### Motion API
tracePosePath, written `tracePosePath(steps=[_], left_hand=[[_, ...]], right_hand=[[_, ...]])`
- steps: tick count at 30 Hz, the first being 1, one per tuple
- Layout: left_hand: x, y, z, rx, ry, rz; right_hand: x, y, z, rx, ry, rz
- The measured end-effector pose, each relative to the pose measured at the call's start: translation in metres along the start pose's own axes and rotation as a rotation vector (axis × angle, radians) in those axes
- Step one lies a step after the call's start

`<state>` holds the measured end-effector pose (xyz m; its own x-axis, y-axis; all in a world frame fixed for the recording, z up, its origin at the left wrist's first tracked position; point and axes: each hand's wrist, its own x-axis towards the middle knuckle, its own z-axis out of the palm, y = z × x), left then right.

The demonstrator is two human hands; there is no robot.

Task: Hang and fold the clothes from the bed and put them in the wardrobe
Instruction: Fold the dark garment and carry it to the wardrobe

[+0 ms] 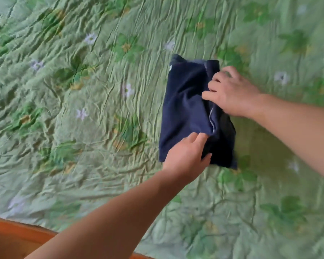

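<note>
Folding step: the navy garment (185, 109) lies as a compact packet on the green floral bedspread (82, 90), with one flap ridged up along its right side; the fold looks nearly finished.
Left hand (187, 156): fingers and thumb pinch the packet's near edge.
Right hand (232, 92): fingers curl onto the raised flap at the far right edge.
Next move: probably pressing that ridge flat, then lifting the packet with both hands so that the layers stay together.
Wardrobe: not in view.
Wooden bed frame (11, 238): at the lower left corner.
</note>
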<state>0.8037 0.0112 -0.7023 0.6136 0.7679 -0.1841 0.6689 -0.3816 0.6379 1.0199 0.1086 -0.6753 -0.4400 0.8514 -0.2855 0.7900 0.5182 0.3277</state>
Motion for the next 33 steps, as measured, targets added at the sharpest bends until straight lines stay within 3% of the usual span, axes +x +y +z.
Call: tracePosePath(steps=[3,4,5,7,9,11,14,17,20,24,28,30,33], left_hand=[[0.003,0.013,0.045,0.127,-0.348,0.057],[0.001,0.014,0.054,0.127,-0.383,0.060],[-0.004,0.013,0.061,0.077,-0.340,0.047],[-0.016,0.008,0.069,-0.136,-0.144,-0.050],[-0.029,0.002,0.071,-0.302,-0.015,-0.307],[-0.040,-0.002,0.073,-0.509,0.008,-0.654],[-0.041,-0.004,0.071,-0.930,0.034,-1.022],[-0.026,-0.001,0.063,-1.226,0.148,-1.132],[-0.012,0.001,0.062,-1.388,0.284,-1.208],[-0.007,0.003,0.059,-1.462,0.363,-1.248],[-0.010,-0.007,0.031,-1.455,0.488,-1.045],[-0.012,-0.024,0.006,-1.291,0.592,-0.869],[-0.016,-0.066,-0.044,-0.796,0.620,-0.693]], right_hand=[[-0.049,-0.006,0.045,0.097,-0.311,0.151],[-0.059,-0.010,0.055,0.147,-0.386,0.192],[-0.063,-0.014,0.064,0.220,-0.405,0.242],[-0.061,-0.020,0.070,0.422,-0.261,0.406],[-0.044,-0.017,0.066,0.550,-0.030,0.579],[-0.019,-0.008,0.056,0.584,0.086,0.644],[0.023,0.005,0.046,0.606,-0.047,0.580],[0.054,0.013,0.049,0.704,-0.237,0.533],[0.065,0.021,0.051,0.838,-0.252,0.577],[0.067,0.031,0.051,0.855,-0.295,0.703],[0.046,0.028,0.040,1.170,-0.351,0.781],[0.020,0.020,0.036,1.369,-0.292,0.882],[-0.029,-0.008,0.039,1.682,-0.262,0.991]])
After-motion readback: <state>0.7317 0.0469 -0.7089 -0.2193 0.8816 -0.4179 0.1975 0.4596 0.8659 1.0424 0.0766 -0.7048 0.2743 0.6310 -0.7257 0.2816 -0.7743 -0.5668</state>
